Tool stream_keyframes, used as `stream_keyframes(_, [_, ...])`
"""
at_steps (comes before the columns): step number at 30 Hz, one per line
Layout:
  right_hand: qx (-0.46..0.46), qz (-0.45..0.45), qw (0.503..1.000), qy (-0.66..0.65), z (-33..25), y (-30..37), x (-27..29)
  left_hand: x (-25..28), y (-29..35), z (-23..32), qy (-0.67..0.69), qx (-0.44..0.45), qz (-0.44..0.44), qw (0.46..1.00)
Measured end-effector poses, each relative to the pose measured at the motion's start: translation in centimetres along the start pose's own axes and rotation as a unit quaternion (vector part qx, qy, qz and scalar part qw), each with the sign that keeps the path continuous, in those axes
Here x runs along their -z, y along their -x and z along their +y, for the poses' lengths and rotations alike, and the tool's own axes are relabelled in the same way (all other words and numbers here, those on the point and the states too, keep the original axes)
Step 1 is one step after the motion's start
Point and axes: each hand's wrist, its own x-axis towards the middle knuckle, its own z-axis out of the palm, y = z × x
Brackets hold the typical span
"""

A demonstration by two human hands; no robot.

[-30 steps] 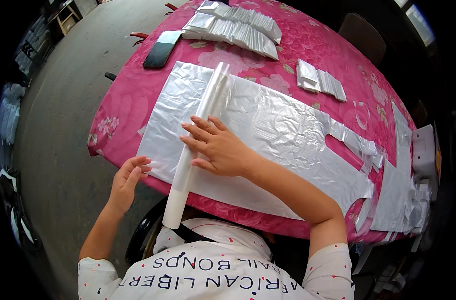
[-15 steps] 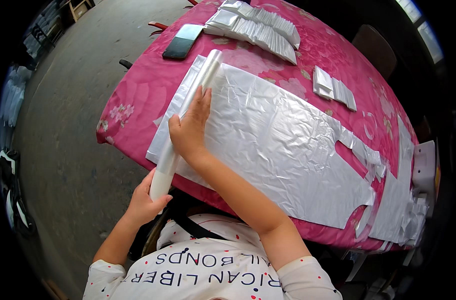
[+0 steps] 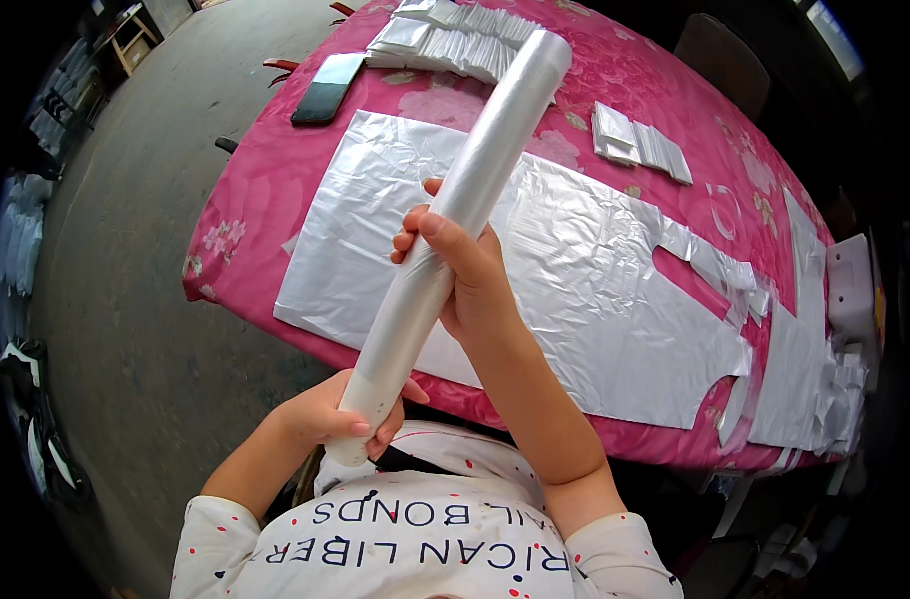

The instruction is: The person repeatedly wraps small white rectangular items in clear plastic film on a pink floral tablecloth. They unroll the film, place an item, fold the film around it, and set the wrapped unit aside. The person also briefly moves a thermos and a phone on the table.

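Observation:
A long roll of clear plastic film (image 3: 485,160) is held up at a slant in front of me, its far end over the table and its near end close to my body. My left hand (image 3: 350,414) grips the near end. Around the middle of the roll, my right hand (image 3: 455,250) has its fingers wrapped, thumb on top. Beneath the roll, flat plastic bags (image 3: 595,290) with cut-out handles lie on the table, their handle ends toward the right. The roll covers part of them.
Folded white plastic bundles (image 3: 445,45) lie at the far side beside a dark phone (image 3: 328,90). A smaller folded stack (image 3: 640,145) sits farther right. More plastic bags (image 3: 789,389) and a white plastic object (image 3: 847,290) are at the right edge of the pink floral tablecloth (image 3: 230,270).
The roll has come up off the bags and toward me, its far end swinging right. My right hand has gone from lying flat on it to wrapping around it.

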Motion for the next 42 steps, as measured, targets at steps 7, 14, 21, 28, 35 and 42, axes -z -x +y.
stream_keyframes(7, [-0.007,0.098,0.991,0.088,2.3,2.4,2.6,-0.2,-3.3,-0.4,-0.195,-0.078,0.159,0.965])
stream_keyframes(14, [-0.046,0.096,0.963,0.248,2.9,2.5,7.1,0.5,-2.2,-2.5,-0.107,0.056,0.194,0.973])
stream_keyframes(21, [0.003,0.187,0.932,0.312,-5.1,1.0,13.7,2.6,0.7,-3.9,-0.056,0.144,0.145,0.977])
stream_keyframes(28, [-0.007,0.203,0.911,0.359,-6.9,0.8,14.6,2.1,0.7,-4.2,-0.03,0.144,0.13,0.98])
stream_keyframes(35, [-0.09,0.116,0.885,0.442,-7.2,-0.9,12.9,2.0,0.7,-4.0,-0.034,0.147,0.13,0.98])
stream_keyframes(42, [-0.14,0.032,0.872,0.467,-7.7,-1.3,12.9,2.0,0.9,-4.3,-0.026,0.148,0.129,0.98])
